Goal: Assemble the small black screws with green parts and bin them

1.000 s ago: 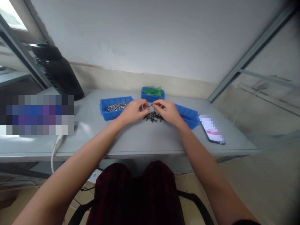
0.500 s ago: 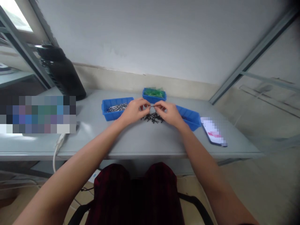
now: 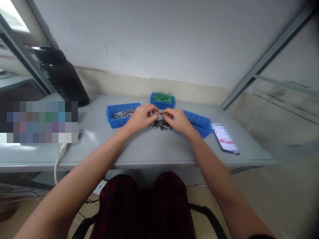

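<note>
Thumb and fingers of my left hand (image 3: 143, 117) are closed in a pinch, above the table. Opposite it, my right hand (image 3: 176, 119) is closed the same way, its fingertips almost meeting the left ones. Between them is a small dark, thin piece (image 3: 159, 113), too small to tell its exact kind. Just below the hands lies a loose pile of black screw-like pieces (image 3: 161, 124), partly covered by my right hand. A blue bin (image 3: 117, 123) of shiny metal pin-like pieces (image 3: 123, 114) stands beside my left hand. Behind my right hand is another blue bin (image 3: 203, 124), its contents mostly hidden.
A small blue bin (image 3: 162, 105) with green plastic bags (image 3: 162, 97) stands at the back by the wall. On the right lies a phone (image 3: 225, 139). A large black bottle (image 3: 66, 78), a blurred-out item (image 3: 42, 122) and a white cable (image 3: 59, 154) are at left.
Both hands stay together over the pile with only slight finger movement around the small dark piece. The whole view has shifted a little.
</note>
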The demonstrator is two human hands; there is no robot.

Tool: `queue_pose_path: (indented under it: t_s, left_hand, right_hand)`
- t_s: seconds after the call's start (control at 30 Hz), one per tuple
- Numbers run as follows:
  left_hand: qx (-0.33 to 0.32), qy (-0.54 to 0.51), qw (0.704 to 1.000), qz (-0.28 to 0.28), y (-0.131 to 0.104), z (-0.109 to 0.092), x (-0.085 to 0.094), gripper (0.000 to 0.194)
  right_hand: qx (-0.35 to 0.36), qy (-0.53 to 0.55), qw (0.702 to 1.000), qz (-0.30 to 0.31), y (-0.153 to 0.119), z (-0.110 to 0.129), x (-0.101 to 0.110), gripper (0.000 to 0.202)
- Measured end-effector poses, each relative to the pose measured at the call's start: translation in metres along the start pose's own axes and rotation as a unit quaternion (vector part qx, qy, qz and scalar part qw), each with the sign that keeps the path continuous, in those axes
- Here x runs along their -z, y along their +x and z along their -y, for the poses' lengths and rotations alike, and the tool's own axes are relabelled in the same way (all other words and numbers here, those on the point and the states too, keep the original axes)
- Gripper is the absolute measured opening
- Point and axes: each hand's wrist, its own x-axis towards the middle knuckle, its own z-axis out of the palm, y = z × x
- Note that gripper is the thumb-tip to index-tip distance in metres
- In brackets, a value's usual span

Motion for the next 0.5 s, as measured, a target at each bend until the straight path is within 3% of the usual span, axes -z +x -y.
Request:
queue_pose_path:
  t_s: [0.5]
  left_hand:
    - [0.008, 0.003, 1.0, 0.019, 0.0, -0.0024, 0.0015, 0.016]
  right_hand:
    - [-0.004, -0.008, 1.0, -0.013, -0.001, -0.0023, 0.0001, 0.022]
